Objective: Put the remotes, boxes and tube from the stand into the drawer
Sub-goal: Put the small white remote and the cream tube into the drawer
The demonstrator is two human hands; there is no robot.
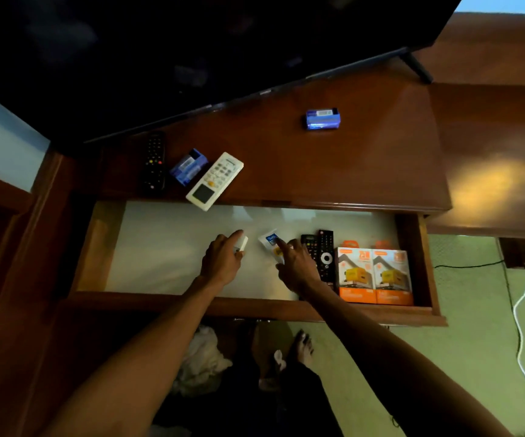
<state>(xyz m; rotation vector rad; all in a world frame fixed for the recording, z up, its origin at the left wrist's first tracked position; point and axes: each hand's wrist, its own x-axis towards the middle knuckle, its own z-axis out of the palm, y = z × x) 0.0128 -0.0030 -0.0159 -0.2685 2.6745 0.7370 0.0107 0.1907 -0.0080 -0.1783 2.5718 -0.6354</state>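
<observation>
Glossy wooden stand [333, 165], drawer [166, 260] liner (perhaps matt)

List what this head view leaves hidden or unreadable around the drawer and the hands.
- White item in the left hand: mostly covered by the fingers, so what it is stays unclear.
- Tube: lower part hidden under the right hand; label blurred.
- Two black remotes in the drawer: near ends hidden by the right wrist.
- Orange boxes: print too small to read.
- Black remote on the stand: in the TV's shadow, buttons barely visible.

Stand [333, 171] bears 2 remotes [214, 181], seemingly 2 blue boxes [322, 118].
</observation>
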